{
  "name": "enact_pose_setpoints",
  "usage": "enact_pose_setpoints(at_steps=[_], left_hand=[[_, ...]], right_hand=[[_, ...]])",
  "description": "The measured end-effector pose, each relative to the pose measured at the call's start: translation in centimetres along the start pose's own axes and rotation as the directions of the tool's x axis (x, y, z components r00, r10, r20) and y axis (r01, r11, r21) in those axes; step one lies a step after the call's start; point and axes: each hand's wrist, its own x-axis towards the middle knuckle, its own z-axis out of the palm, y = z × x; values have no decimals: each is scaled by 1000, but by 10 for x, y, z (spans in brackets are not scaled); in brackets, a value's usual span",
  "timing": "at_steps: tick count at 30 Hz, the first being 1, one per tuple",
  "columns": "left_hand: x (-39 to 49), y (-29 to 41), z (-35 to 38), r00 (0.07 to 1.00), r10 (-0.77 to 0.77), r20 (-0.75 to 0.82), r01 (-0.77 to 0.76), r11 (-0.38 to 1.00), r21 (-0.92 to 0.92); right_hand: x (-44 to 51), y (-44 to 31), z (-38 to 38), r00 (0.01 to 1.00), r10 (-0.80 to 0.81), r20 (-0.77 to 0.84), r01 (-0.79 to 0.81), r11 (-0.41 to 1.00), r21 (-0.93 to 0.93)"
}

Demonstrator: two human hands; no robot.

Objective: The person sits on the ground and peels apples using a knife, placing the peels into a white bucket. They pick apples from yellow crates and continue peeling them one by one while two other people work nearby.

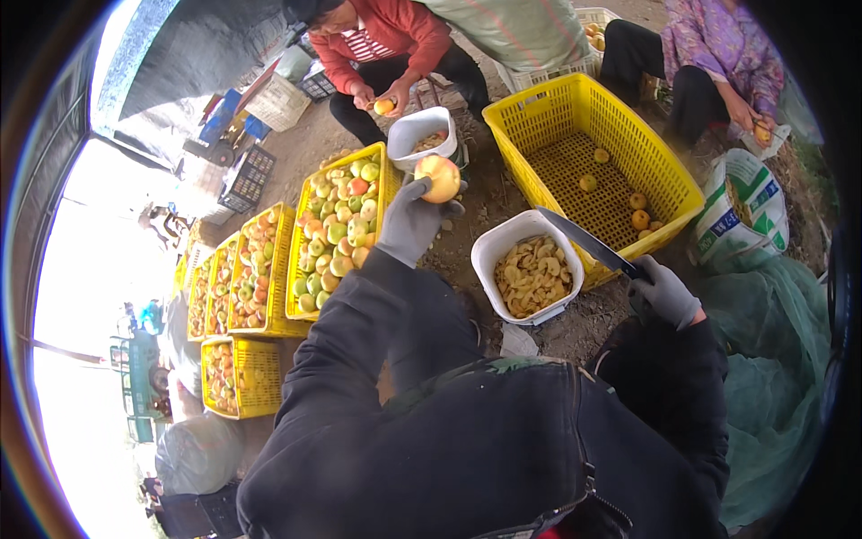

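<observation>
My left hand (412, 217), in a grey glove, grips a yellow-red apple (438, 179) in front of me, beside a yellow crate (386, 176) full of green and red apples. My right hand (663, 294), also gloved, is closed around the black handle of a long kitchen knife (592, 242). The blade points up and left, passing over the near side of a large yellow plastic crate (599, 96). Several apples lie in that crate's far-right part and on its mesh floor. Between my hands stands a white bucket (479, 259) holding brownish apple pieces (535, 275).
Two people sit across from me, each holding a fruit. Another white bucket (421, 121) stands before the person in red. Stacked apple crates (259, 377) line the left. At right are a printed woven sack (741, 209) and green netting (774, 377).
</observation>
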Motion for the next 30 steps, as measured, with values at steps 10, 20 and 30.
enact_pose_setpoints(at_steps=[10, 20, 30], left_hand=[[-162, 89, -246, 488, 437, -756, 176, 799, 575], [-190, 62, -374, 282, 453, -846, 179, 841, 510], [-124, 72, -446, 372, 809, -455, 446, 274, 852]], right_hand=[[16, -11, 12, 985, 171, -6, -159, 900, -405], [41, -43, 40, 975, 198, 98, -121, 848, -516], [65, -68, 55, 969, 232, 80, -127, 754, -645]])
